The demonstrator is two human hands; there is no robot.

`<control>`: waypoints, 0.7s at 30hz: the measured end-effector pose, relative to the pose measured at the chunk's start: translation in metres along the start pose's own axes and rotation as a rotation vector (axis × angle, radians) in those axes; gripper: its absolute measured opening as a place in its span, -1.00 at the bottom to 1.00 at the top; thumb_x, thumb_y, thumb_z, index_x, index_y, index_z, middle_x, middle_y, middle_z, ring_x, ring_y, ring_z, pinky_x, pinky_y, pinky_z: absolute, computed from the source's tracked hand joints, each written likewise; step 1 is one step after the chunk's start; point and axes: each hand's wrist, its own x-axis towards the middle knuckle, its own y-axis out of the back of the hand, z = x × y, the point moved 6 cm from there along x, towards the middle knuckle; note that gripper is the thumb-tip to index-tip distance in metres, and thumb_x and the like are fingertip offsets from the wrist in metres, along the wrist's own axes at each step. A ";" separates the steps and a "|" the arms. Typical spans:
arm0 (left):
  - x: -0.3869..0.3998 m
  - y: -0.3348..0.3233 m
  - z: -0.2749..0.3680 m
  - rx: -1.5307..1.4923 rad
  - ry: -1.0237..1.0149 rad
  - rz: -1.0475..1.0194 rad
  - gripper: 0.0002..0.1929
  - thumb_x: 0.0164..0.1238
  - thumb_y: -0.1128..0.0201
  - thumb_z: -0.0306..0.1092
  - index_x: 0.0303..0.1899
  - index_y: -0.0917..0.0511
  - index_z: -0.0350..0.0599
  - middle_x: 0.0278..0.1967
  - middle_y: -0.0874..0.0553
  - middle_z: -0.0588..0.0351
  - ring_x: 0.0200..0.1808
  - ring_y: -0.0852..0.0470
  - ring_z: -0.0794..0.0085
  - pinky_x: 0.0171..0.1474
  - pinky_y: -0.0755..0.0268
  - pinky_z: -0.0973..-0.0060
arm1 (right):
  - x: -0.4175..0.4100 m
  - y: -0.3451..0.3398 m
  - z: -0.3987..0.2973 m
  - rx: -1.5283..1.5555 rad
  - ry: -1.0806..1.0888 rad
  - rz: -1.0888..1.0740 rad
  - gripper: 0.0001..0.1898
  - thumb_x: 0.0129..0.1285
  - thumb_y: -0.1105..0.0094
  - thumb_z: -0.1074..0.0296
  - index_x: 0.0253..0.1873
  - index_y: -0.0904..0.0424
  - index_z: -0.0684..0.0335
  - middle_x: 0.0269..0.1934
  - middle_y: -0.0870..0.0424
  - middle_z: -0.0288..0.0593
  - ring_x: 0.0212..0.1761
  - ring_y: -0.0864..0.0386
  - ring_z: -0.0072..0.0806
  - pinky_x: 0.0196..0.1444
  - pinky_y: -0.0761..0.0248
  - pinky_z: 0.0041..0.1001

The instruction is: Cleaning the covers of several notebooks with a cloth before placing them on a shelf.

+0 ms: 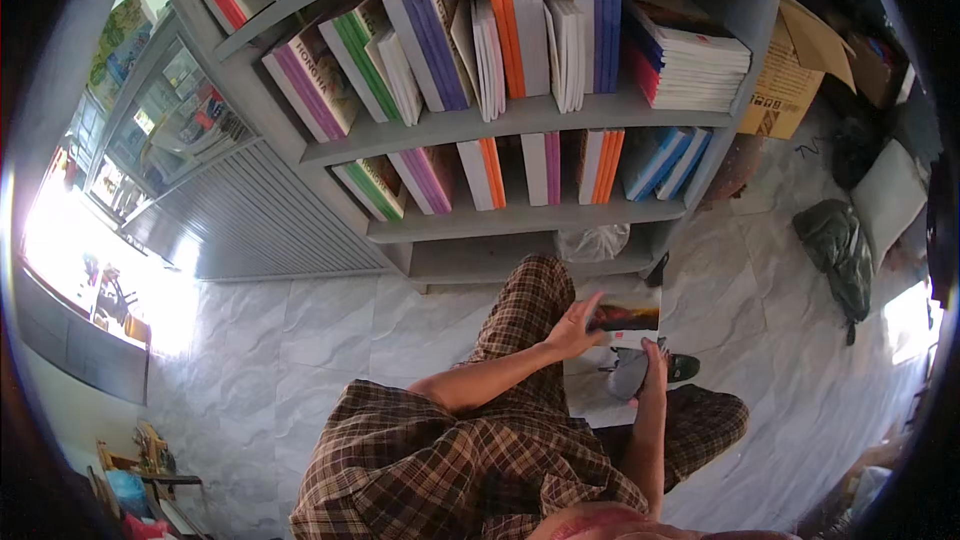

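Note:
A thin book or booklet with a dark and orange cover [630,316] is between my two hands, over my bent legs. My left hand [576,330] grips its left side, with the fingers over the edge. At its lower right corner, my right hand [654,366] holds it with the thumb up. In front of me stands a grey bookcase [517,221]. Its upper shelf holds upright notebooks with purple, green, blue and orange spines, and a stack of white-edged booklets [697,67] lies at the right. More upright notebooks [480,172] fill parts of the shelf below.
A clear plastic bag [592,241] lies on the bottom shelf. Right of the bookcase are an open cardboard box [784,75] and a dark plastic bag [836,247] on the tiled floor [720,270]. A grey cabinet with glass doors [172,127] stands at the left.

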 end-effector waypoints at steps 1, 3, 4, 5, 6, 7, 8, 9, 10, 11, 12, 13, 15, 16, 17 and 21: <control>-0.007 0.002 0.000 -0.001 0.006 0.016 -0.02 0.25 -0.37 -0.17 0.57 0.15 0.22 0.47 -0.11 -0.25 0.46 -0.18 -0.16 0.37 -0.27 0.00 | 0.002 -0.005 0.005 -0.007 0.001 -0.016 -0.43 0.11 -0.38 0.01 0.13 -0.48 0.24 -0.17 -0.61 -0.14 -0.24 -0.59 -0.32 -0.24 -0.48 -0.21; -0.023 -0.010 0.013 0.377 -0.206 -0.070 0.00 0.22 -0.39 -0.13 0.57 0.12 0.20 0.49 -0.08 -0.27 0.47 -0.17 -0.21 0.40 -0.25 0.02 | 0.003 -0.009 -0.001 -0.119 0.179 -0.023 -0.34 0.09 -0.38 -0.05 0.18 -0.46 0.30 -0.08 -0.59 -0.09 -0.13 -0.58 -0.28 -0.14 -0.48 -0.20; -0.029 -0.016 0.015 0.432 -0.148 -0.097 0.00 0.21 -0.40 -0.15 0.58 0.11 0.19 0.50 -0.08 -0.27 0.47 -0.16 -0.23 0.40 -0.25 0.02 | -0.006 -0.017 -0.007 -0.126 0.179 -0.033 -0.34 0.09 -0.38 -0.05 0.18 -0.46 0.30 -0.08 -0.59 -0.09 -0.13 -0.58 -0.28 -0.14 -0.48 -0.20; -0.031 -0.014 0.008 0.435 -0.128 -0.074 0.00 0.21 -0.40 -0.15 0.58 0.11 0.19 0.50 -0.08 -0.27 0.47 -0.16 -0.23 0.40 -0.25 0.02 | -0.033 -0.036 -0.026 -0.252 0.144 -0.007 -0.29 0.09 -0.38 -0.04 0.24 -0.44 0.33 0.03 -0.57 -0.04 0.00 -0.55 -0.23 -0.03 -0.46 -0.20; -0.033 -0.018 0.001 0.436 -0.102 -0.105 -0.01 0.21 -0.40 -0.17 0.58 0.10 0.19 0.50 -0.06 -0.27 0.47 -0.17 -0.22 0.41 -0.25 0.04 | -0.060 -0.047 -0.048 -0.380 0.114 0.032 -0.23 0.08 -0.39 -0.04 0.29 -0.41 0.36 0.15 -0.54 0.01 0.13 -0.52 -0.19 0.08 -0.45 -0.20; -0.034 -0.024 -0.004 0.435 -0.086 -0.145 -0.01 0.21 -0.40 -0.20 0.58 0.09 0.19 0.51 -0.05 -0.27 0.47 -0.18 -0.22 0.42 -0.24 0.05 | -0.081 -0.055 -0.069 -0.386 0.117 0.028 -0.23 0.08 -0.39 -0.04 0.29 -0.41 0.36 0.15 -0.54 0.01 0.13 -0.52 -0.19 0.08 -0.45 -0.20; -0.034 -0.025 -0.006 0.425 -0.133 -0.092 -0.11 0.29 -0.31 -0.24 0.57 0.05 0.17 0.49 -0.13 -0.28 0.41 -0.32 -0.18 0.34 -0.35 0.09 | -0.099 -0.066 -0.086 -0.419 0.087 -0.035 -0.17 0.07 -0.39 -0.05 0.36 -0.36 0.37 0.26 -0.46 0.04 0.26 -0.43 -0.17 0.18 -0.38 -0.20; -0.034 -0.023 0.000 0.420 -0.134 -0.097 -0.11 0.29 -0.31 -0.24 0.57 0.05 0.17 0.49 -0.13 -0.28 0.41 -0.32 -0.18 0.34 -0.35 0.09 | -0.108 -0.069 -0.091 -0.449 0.051 -0.091 -0.11 0.07 -0.40 -0.06 0.42 -0.31 0.38 0.36 -0.39 0.08 0.38 -0.33 -0.14 0.28 -0.32 -0.20; -0.031 -0.017 0.010 0.302 -0.118 -0.126 -0.17 0.34 -0.25 -0.25 0.57 0.03 0.16 0.46 -0.20 -0.29 0.34 -0.41 -0.17 0.26 -0.41 0.09 | -0.109 -0.065 -0.091 -0.447 0.048 -0.080 -0.11 0.07 -0.40 -0.06 0.42 -0.31 0.38 0.36 -0.39 0.08 0.38 -0.33 -0.14 0.28 -0.32 -0.20; -0.030 -0.013 0.019 0.184 -0.100 -0.155 -0.23 0.39 -0.18 -0.27 0.56 0.01 0.15 0.43 -0.27 -0.30 0.27 -0.51 -0.16 0.18 -0.47 0.09 | -0.110 -0.064 -0.090 -0.291 0.034 -0.118 -0.12 0.08 -0.39 -0.09 0.40 -0.33 0.37 0.38 -0.37 0.07 0.41 -0.31 -0.13 0.29 -0.33 -0.19; -0.030 -0.009 0.018 0.333 -0.238 -0.033 -0.24 0.52 -0.09 -0.23 0.59 0.15 0.14 0.19 -0.56 -0.35 -0.17 -0.72 -0.13 -0.23 -0.58 0.07 | -0.112 -0.071 -0.090 -0.139 0.024 -0.178 -0.13 0.09 -0.39 -0.11 0.39 -0.36 0.37 0.41 -0.35 0.07 0.43 -0.30 -0.12 0.30 -0.33 -0.17; -0.029 -0.009 0.017 0.333 -0.240 -0.032 -0.24 0.52 -0.09 -0.23 0.59 0.15 0.14 0.19 -0.56 -0.35 -0.17 -0.72 -0.13 -0.23 -0.58 0.07 | -0.098 -0.062 -0.082 -0.140 0.027 -0.177 -0.13 0.09 -0.39 -0.11 0.39 -0.36 0.37 0.41 -0.35 0.07 0.43 -0.30 -0.12 0.30 -0.33 -0.17; -0.024 -0.006 0.020 0.245 -0.239 -0.034 -0.32 0.54 -0.05 -0.23 0.56 0.05 0.06 -0.12 -0.71 -0.30 -0.29 -0.72 -0.12 -0.27 -0.54 0.04 | -0.072 -0.047 -0.072 -0.006 0.018 -0.153 -0.22 0.14 -0.43 -0.04 0.35 -0.41 0.33 0.12 -0.60 -0.02 0.09 -0.56 -0.23 0.11 -0.41 -0.24; -0.017 -0.004 0.012 0.228 -0.075 -0.070 -0.38 0.55 -0.05 -0.15 0.51 -0.08 -0.06 -0.31 -0.71 -0.27 -0.34 -0.71 -0.08 -0.29 -0.52 0.06 | -0.074 -0.053 -0.080 0.178 0.000 -0.331 -0.31 0.24 -0.35 -0.02 0.34 -0.42 0.30 0.07 -0.65 -0.06 -0.01 -0.63 -0.23 0.04 -0.49 -0.26; -0.018 0.002 0.011 0.229 -0.073 -0.061 -0.38 0.55 -0.05 -0.15 0.51 -0.08 -0.06 -0.31 -0.71 -0.27 -0.34 -0.71 -0.08 -0.29 -0.52 0.06 | -0.071 -0.050 -0.091 0.174 0.001 -0.340 -0.31 0.24 -0.35 -0.02 0.34 -0.42 0.30 0.07 -0.65 -0.06 -0.01 -0.63 -0.23 0.04 -0.49 -0.26; -0.039 0.055 0.016 -0.047 -0.014 0.069 -0.50 0.53 -0.08 -0.12 0.35 -0.34 -0.19 -0.24 -0.71 -0.25 -0.21 -0.73 0.03 -0.16 -0.50 0.15 | -0.062 -0.046 -0.133 0.374 0.074 -0.483 -0.36 0.30 -0.29 -0.03 0.33 -0.43 0.27 0.12 -0.64 -0.04 0.05 -0.64 -0.13 0.08 -0.55 -0.17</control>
